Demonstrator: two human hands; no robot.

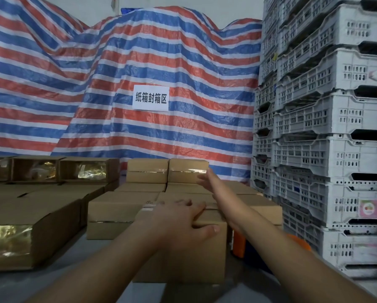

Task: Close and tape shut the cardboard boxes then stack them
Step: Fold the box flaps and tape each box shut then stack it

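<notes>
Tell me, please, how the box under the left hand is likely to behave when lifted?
The box is probably rigid: its faces look flat under the left hand. Its flat base and squat shape suggest it won't roll or tip. The plain cardboard probably gives a fair grip. Its weight cannot be judged.

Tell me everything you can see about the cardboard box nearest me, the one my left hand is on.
The nearest box is plain brown cardboard, closed, sitting flat and upright on the grey surface. A strip of tape runs along its top seam. The left hand rests across its top, fingers over the seam and thumb down the front face. Behind it stand more closed boxes; whether they touch it is unclear. The right forearm passes over its right edge, with the right hand farther back.
</notes>
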